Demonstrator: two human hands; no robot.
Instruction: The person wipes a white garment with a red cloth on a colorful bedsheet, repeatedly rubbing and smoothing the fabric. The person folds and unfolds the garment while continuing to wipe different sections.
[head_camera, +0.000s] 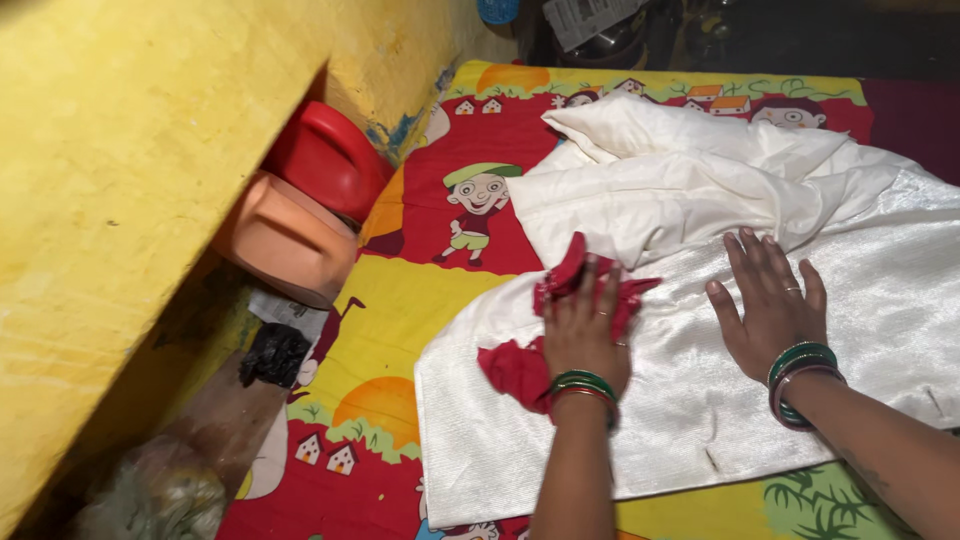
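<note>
Crumpled red cloth (525, 360), bunched atop shiny cream-white fabric (700, 400); the latter spread flat at its near end, rumpled and folded over itself at its far end, wrinkled throughout.

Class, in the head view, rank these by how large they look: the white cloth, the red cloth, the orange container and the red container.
1. white cloth, by far the largest.
2. orange container and red container: alike, both partly hidden under the yellow ledge, so unranked.
3. red cloth, bunched under the left hand, partly covered.
</note>
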